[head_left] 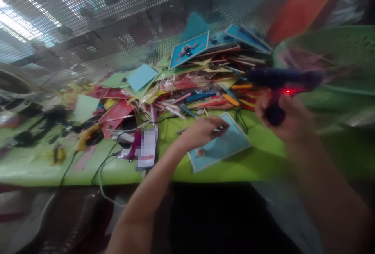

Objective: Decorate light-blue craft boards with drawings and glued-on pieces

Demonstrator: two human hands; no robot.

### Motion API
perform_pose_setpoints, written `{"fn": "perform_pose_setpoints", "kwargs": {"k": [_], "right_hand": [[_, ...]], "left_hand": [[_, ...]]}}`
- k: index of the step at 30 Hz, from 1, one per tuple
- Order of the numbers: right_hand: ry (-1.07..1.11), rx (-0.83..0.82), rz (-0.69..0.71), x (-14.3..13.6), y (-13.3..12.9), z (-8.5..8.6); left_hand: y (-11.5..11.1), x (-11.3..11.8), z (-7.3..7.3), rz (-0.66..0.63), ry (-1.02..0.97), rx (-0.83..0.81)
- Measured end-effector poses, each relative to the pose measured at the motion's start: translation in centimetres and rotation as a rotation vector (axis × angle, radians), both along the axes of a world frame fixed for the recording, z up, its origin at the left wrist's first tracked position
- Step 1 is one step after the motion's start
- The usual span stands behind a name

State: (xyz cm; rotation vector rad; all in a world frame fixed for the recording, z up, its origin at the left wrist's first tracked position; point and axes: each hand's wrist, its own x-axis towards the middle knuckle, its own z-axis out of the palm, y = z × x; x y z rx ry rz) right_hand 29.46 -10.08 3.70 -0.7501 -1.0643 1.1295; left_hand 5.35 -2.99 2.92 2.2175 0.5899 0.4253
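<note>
My right hand point(288, 119) is wrapped around the grip of a dark blue glue gun point(272, 77), raised at the right with a red light glowing on it. Over a light blue framed panel point(225, 150) hovers my left hand point(205, 131), its fingers bent together in a pinch. Motion blur hides what those fingertips hold, if anything. A small pale round piece point(200, 152) sits on the panel near its left corner. The panel lies flat on the green tabletop point(181, 172).
Behind the panel is a heap of craft sticks point(211, 100) and coloured cards. A decorated blue picture point(189, 49) tops the pile. Left of my arm lie a phone point(146, 148), cables and a yellow-handled tool point(88, 137). At the right stands a green basket point(336, 51).
</note>
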Motion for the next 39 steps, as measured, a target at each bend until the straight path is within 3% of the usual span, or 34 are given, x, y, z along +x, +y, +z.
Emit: {"fn": "perform_pose_setpoints", "kwargs": {"k": [9, 16, 39], "right_hand": [[-0.011, 0.023, 0.029, 0.2, 0.0, -0.2], [-0.016, 0.029, 0.021, 0.0, 0.0, -0.2], [-0.017, 0.070, 0.030, 0.0, 0.3, -0.3]], "left_hand": [[-0.1, -0.2, -0.7, 0.009, 0.108, 0.096], [0.0, -0.4, -1.6, -0.062, 0.210, 0.293], [-0.7, -0.6, -2.2, -0.110, 0.221, 0.512]]}}
